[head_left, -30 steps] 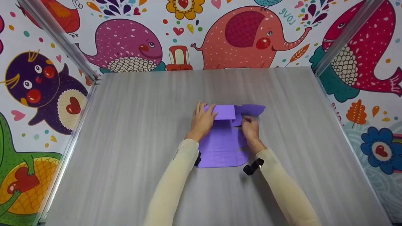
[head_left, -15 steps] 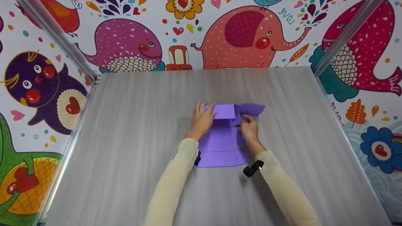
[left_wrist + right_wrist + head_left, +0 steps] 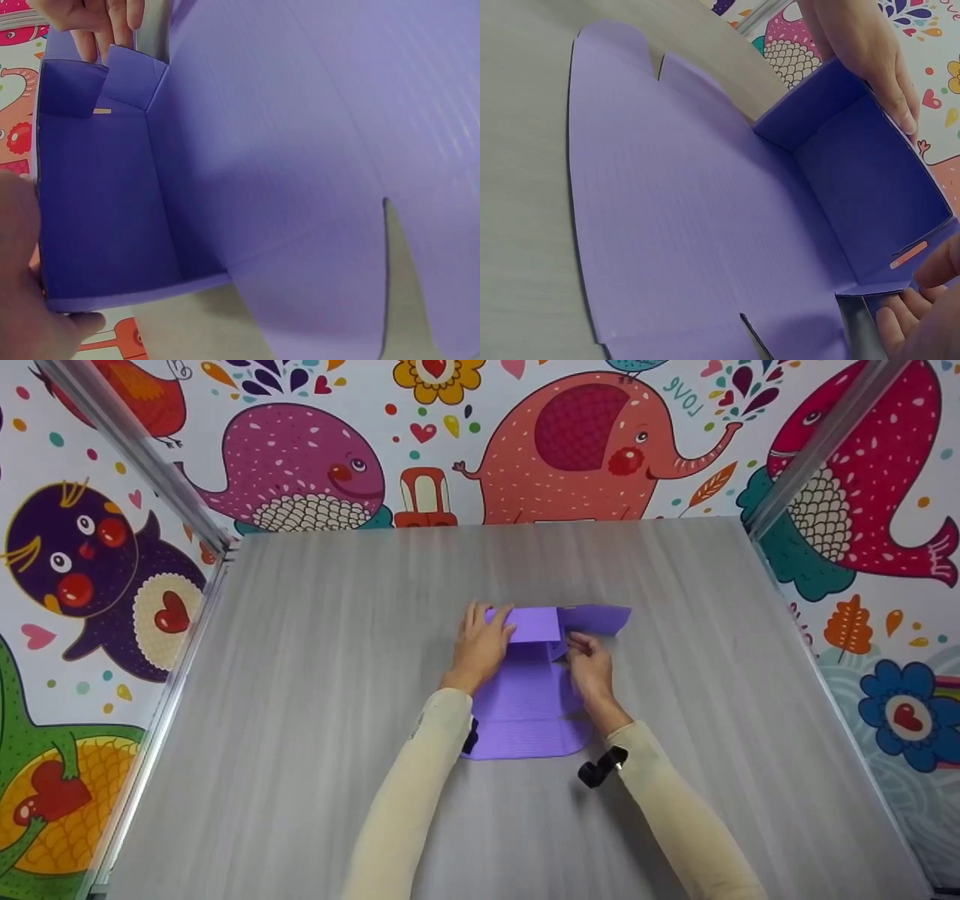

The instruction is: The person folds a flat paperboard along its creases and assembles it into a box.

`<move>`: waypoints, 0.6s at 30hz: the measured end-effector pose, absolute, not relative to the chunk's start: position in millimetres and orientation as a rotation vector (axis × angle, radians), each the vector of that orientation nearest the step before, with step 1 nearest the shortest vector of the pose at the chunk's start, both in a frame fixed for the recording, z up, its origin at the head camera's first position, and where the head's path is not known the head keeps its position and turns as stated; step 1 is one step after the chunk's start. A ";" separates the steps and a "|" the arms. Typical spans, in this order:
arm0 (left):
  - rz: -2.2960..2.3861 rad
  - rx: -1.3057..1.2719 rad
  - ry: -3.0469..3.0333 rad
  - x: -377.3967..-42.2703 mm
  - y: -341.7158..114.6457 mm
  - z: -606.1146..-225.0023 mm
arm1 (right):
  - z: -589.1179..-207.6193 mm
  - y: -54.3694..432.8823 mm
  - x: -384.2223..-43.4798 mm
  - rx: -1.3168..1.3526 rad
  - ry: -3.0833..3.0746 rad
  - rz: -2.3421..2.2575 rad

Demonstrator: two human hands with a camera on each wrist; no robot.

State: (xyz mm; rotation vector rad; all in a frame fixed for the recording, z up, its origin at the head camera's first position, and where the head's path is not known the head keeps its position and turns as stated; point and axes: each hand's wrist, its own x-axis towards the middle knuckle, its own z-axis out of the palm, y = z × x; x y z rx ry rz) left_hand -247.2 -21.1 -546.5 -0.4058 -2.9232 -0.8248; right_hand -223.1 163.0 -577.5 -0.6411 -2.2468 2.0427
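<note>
A partly folded purple cardboard box [image 3: 525,690] lies on the table, its far side standing up with the top strip bent over toward me. My left hand [image 3: 478,649] grips the left end of that raised side, thumb and fingers about the corner. At the opposite end, my right hand [image 3: 591,664] touches a small end flap [image 3: 133,77] from outside with fairly straight fingers. The thumb stands apart from them in the right wrist view. A longer side flap [image 3: 600,619] sticks out to the right above this hand. In the right wrist view, a slot [image 3: 907,255] shows near the corner.
A grey wood-grain table [image 3: 337,607] surrounds the box. Printed cartoon walls [image 3: 300,465] and metal posts [image 3: 142,457] bound its far and side edges. A black wrist camera [image 3: 602,767] hangs beside the right sleeve.
My right hand has moved slightly left, pushing the small end flap inward toward the raised side. The left hand keeps its grip in nearly the same place.
</note>
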 end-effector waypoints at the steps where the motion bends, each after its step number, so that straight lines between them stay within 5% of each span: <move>1: -0.825 -0.407 -2.925 -247.4 -21.1 -546.4 | -577.7 162.6 -222.7 -0.636 -2.246 2.042; 18: -0.810 -0.414 -2.951 -247.0 -19.4 -546.4 | -577.3 156.9 -214.7 -0.562 -2.305 2.092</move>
